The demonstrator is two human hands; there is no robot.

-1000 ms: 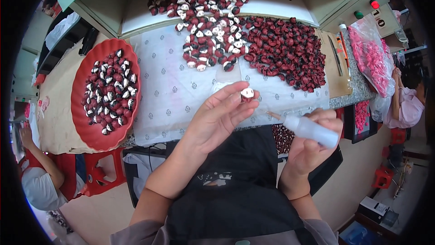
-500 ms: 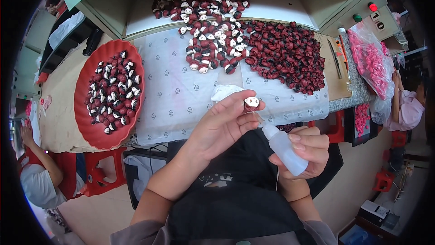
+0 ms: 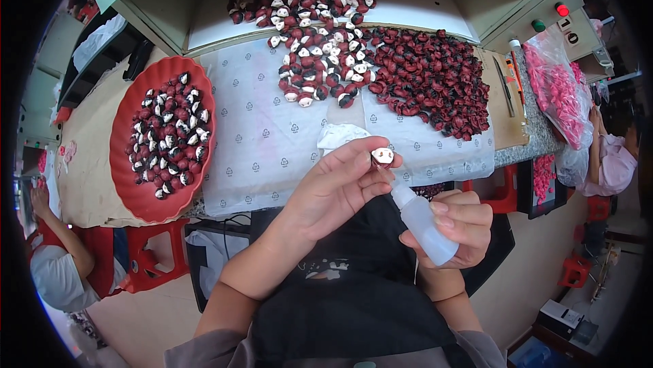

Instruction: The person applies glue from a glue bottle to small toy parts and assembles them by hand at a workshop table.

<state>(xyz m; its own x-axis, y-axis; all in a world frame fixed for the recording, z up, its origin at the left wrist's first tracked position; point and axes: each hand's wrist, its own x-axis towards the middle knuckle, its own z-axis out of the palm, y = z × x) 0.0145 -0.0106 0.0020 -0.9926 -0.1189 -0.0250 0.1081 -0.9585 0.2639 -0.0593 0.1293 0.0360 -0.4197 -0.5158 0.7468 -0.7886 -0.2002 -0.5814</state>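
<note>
My left hand (image 3: 333, 188) pinches a small doll-like head (image 3: 382, 156) with a white face and dark red back between thumb and fingertips. In my right hand (image 3: 462, 228) is a translucent white squeeze bottle (image 3: 428, 226), tilted with its nozzle up toward the small head. The nozzle tip is close to my left fingers; whether it touches the piece I cannot tell. Beyond my hands lie a pile of similar white-and-red heads (image 3: 320, 62) and a pile of dark red curled shell pieces (image 3: 435, 82). A crumpled white cloth (image 3: 340, 137) lies just behind my left hand.
At the left stands a red scalloped tray (image 3: 121, 157) holding several finished-looking heads. Tweezers (image 3: 503, 88) lie at the right, near a plastic bag of pink pieces (image 3: 554, 89). A metal cabinet (image 3: 496, 1) opens at the back. Other people (image 3: 64, 273) sit on both sides.
My left hand has shifted very slightly right with the small head. The bottle has moved slightly left and up, its nozzle nearer the piece. Both grips stay the same.
</note>
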